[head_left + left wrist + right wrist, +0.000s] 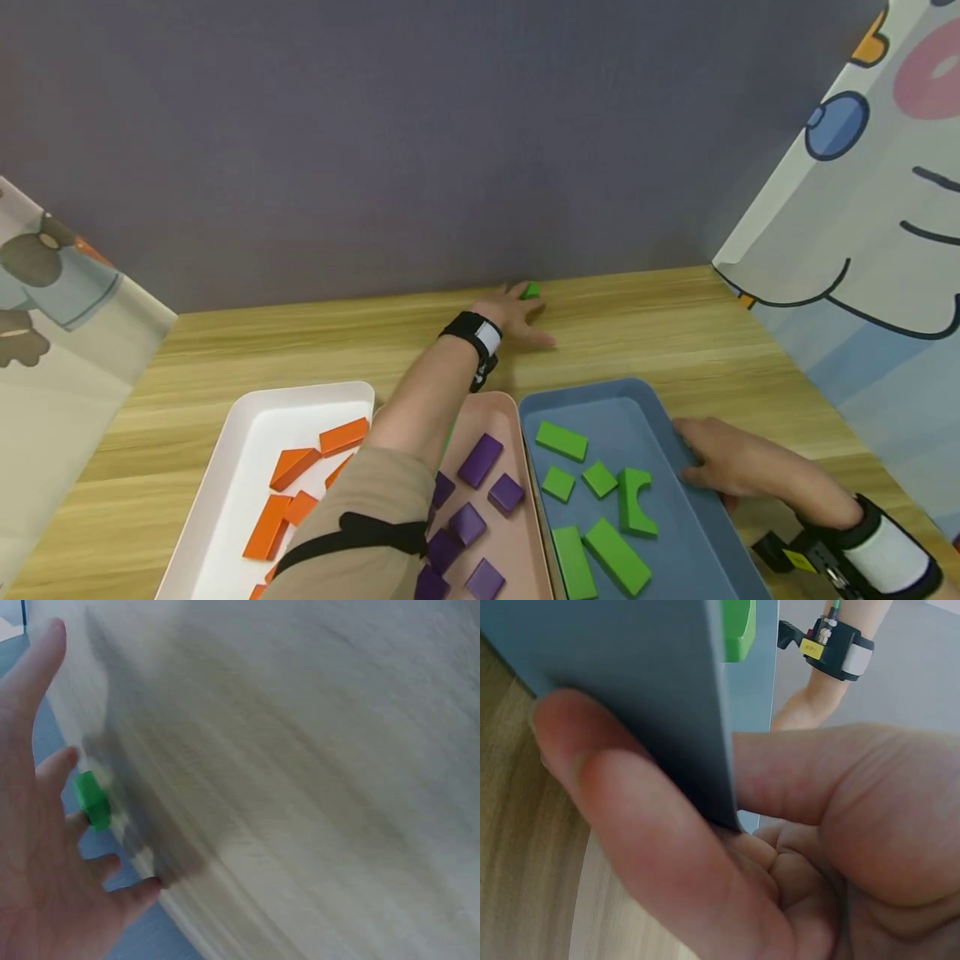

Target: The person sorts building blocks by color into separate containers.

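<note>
At the table's back edge my left hand point(519, 317) reaches out with its fingers spread. A small green block point(531, 291) lies by its fingertips, against the grey wall. In the left wrist view the block point(92, 800) shows beside the fingers, which are not closed round it; whether they touch it I cannot tell. My right hand point(738, 462) grips the right rim of the blue tray point(678, 467). The right wrist view has the thumb on the inner side of the tray wall point(652, 690) and the fingers curled under the outside. Several green blocks point(617, 557) lie in that tray.
A pink tray point(528, 467) with several purple blocks point(480, 460) stands left of the blue one, partly behind my left arm. Further left is a white tray point(247, 450) holding orange blocks point(266, 527). Printed panels point(862, 275) flank the wooden table point(300, 342).
</note>
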Tool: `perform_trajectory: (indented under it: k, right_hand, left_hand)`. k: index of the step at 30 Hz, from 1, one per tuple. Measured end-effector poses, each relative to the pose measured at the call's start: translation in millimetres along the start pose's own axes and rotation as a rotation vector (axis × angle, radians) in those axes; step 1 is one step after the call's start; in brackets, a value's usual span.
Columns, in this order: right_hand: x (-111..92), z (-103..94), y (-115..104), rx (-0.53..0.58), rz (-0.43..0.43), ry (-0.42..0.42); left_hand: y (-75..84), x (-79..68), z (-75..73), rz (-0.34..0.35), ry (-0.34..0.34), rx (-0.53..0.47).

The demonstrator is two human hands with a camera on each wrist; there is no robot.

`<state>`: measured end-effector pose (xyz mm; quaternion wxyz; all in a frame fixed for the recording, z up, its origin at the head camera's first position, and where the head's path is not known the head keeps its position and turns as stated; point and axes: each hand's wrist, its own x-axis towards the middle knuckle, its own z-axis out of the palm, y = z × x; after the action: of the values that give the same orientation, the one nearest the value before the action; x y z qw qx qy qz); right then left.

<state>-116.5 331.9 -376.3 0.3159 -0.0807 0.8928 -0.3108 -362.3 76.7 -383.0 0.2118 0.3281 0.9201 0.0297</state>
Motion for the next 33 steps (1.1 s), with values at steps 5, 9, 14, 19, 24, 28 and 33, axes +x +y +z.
perform_trajectory:
  k: [5, 9, 14, 19, 24, 28, 33]
  right_hand:
    - [-0.7, -1.5, -1.8, 0.007, 0.007, 0.001]
    - [-0.7, -2.2, -5.4, 0.003, 0.013, 0.017]
    - [0.0, -0.2, -7.3, 0.006, -0.013, 0.017]
    - [0.5, 2.7, -9.3, 0.015, 0.008, 0.022]
    - [0.6, 7.0, -10.3, 0.016, 0.030, 0.037]
    - [1.1, 9.0, -10.2, 0.006, 0.035, 0.038]
    - [-0.8, 6.5, -9.0, -0.002, 0.017, 0.045]
  left_hand:
    - [-2.3, 2.0, -1.2, 0.022, 0.061, 0.023]
    - [-2.3, 0.0, -6.3, 0.077, 0.132, 0.062]
    - [-3.0, 0.8, -6.0, 0.149, 0.196, 0.150]
    - [-3.7, 2.9, -2.5, 0.164, 0.206, 0.177]
    - [-0.6, -3.5, -1.5, 0.196, 0.184, 0.180]
    - [3.1, -13.4, -4.5, 0.256, 0.204, 0.191]
    - [9.0, -22.8, -10.3, 0.333, 0.268, 0.208]
